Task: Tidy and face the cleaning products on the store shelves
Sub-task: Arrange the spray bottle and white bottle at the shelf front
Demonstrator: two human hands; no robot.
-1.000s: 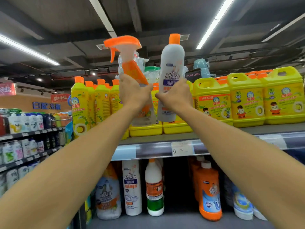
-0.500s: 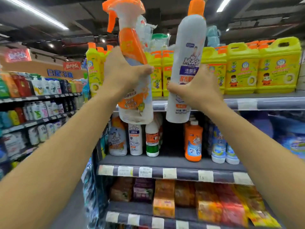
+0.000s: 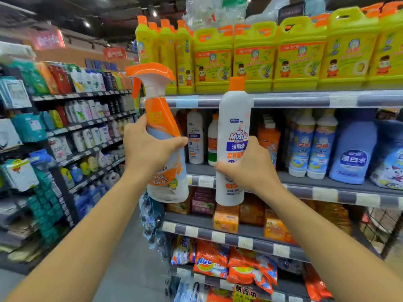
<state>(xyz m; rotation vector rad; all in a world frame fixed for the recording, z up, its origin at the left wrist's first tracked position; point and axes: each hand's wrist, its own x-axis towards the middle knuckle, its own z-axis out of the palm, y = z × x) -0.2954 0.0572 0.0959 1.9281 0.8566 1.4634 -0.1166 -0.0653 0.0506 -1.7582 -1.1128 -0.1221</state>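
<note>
Partly, left hand [image 3: 149, 153] masks spray bottle [image 3: 169, 188], right hand [image 3: 248, 171] masks white bottle [image 3: 234, 114].

Orange-capped white bottle [image 3: 232, 149], yellow jugs [image 3: 253, 57]

spray bottle [image 3: 166, 153], white bottle [image 3: 233, 136] upright, held aloft.

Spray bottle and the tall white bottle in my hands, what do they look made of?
The spray bottle: probably plastic, translucent body under a glossy printed sleeve, with an opaque orange moulded trigger. The tall white bottle: probably opaque plastic, smooth with a soft sheen, printed label, orange cap.
</note>
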